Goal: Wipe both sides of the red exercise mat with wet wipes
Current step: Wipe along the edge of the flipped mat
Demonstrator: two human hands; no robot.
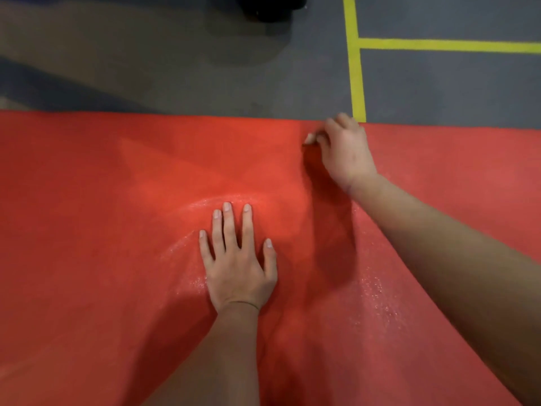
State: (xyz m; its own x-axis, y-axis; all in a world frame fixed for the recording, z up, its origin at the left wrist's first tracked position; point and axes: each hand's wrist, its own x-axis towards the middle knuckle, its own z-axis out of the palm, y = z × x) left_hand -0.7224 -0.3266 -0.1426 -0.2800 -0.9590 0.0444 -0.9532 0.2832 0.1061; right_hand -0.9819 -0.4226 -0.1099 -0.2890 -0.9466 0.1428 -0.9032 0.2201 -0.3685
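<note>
The red exercise mat (102, 230) lies flat on the floor and fills most of the view. Its far edge runs across the upper third. My left hand (238, 265) presses flat on the mat's middle, fingers straight and spread. Wet, shiny streaks arc around that hand. My right hand (345, 150) reaches to the far edge with its fingers curled down onto the mat. A small pale bit of wet wipe (309, 139) shows at its fingertips; the hand hides the remainder and is slightly blurred.
Grey floor (175, 68) lies beyond the mat. Yellow tape lines (355, 68) cross it at the upper right. A dark object (269, 7) stands at the top edge and casts a shadow on the floor.
</note>
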